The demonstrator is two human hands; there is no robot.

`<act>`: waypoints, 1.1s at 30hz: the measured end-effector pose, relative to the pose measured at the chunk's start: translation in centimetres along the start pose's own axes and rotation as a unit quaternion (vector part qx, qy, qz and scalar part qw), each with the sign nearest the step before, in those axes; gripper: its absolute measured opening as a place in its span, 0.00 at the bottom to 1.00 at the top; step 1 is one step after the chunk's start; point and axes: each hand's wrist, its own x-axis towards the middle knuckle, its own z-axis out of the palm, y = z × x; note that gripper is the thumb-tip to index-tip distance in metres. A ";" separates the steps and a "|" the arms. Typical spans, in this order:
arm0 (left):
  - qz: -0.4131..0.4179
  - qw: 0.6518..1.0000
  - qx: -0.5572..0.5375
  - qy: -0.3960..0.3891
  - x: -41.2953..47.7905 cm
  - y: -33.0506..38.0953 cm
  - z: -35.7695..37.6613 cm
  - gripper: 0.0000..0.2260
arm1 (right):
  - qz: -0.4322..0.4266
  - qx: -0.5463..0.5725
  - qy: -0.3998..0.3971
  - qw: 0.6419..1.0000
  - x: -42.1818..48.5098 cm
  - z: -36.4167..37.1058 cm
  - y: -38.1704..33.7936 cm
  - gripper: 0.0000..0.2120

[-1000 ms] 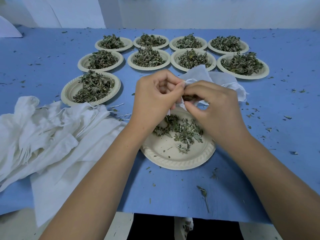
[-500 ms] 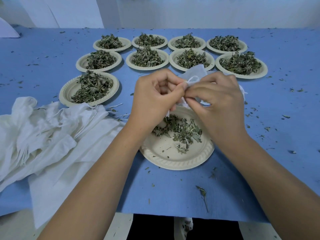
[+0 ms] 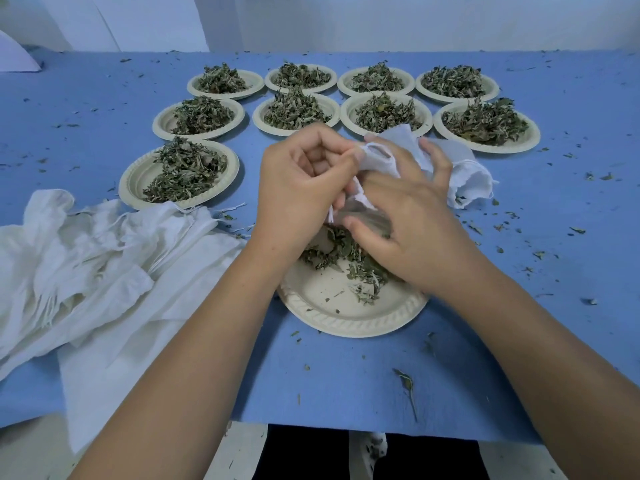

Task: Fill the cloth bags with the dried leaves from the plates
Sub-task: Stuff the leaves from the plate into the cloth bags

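left hand (image 3: 301, 188) was pinching the mouth of a white cloth bag (image 3: 467, 174) between thumb and curled fingers, right above the near plate (image 3: 346, 318), and the rest of the bag trailed off toward 2 o'clock onto the blue table (image 3: 346, 386). right hand (image 3: 415, 230) had its fingers spread apart against the cloth, not curled round anything as far as i could tell, but it was kinda blurry there. near plate held just a thin scatter of dried leaves (image 3: 360, 271), with nine heaped plates (image 3: 136, 180) up at 12 o'clock and a pile of white bags (image 3: 104, 254) at 9.
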 end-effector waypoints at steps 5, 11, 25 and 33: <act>-0.005 0.990 -0.024 0.137 0.7 0.0 -0.9 0.08 | 0.014 0.150 0.229 0.962 -0.2 -1.3 0.4 0.09; 0.020 0.986 -0.006 0.166 0.7 0.0 -0.6 0.07 | 0.094 0.050 -0.176 0.979 -0.9 1.4 -0.1 0.23; 0.023 0.991 0.081 0.101 0.6 -0.7 -0.3 0.05 | -0.079 0.186 -0.254 0.946 -0.5 2.3 -1.8 0.14; 0.024 0.992 0.081 0.095 0.6 -0.8 -0.4 0.05 | -0.091 0.256 -0.162 0.949 -0.5 1.8 -1.5 0.06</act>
